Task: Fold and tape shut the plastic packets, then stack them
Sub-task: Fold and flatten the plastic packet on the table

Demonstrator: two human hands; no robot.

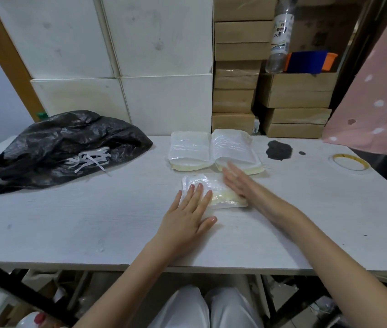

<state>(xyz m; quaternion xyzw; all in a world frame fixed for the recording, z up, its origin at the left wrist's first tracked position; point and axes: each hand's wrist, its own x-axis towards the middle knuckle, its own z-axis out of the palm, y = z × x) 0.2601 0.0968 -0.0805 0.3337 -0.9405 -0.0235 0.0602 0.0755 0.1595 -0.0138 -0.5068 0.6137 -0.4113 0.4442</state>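
From the head camera I see a plastic packet [213,189] lying flat at mid-table, its long axis running left to right and slightly skewed. My left hand [189,215] presses its left part with fingers straight and spread. My right hand [239,182], blurred, lies flat-fingered over its right edge. Just beyond, two stacks of packets [213,149] sit side by side by the far edge. A black bag [62,145] lies far left and a tape roll [351,163] right; bare table [81,221] spreads toward the near edge.

packet [213,192]: clear glossy plastic | table [69,221]: matt white woodgrain | bag [64,147]: crinkled black plastic
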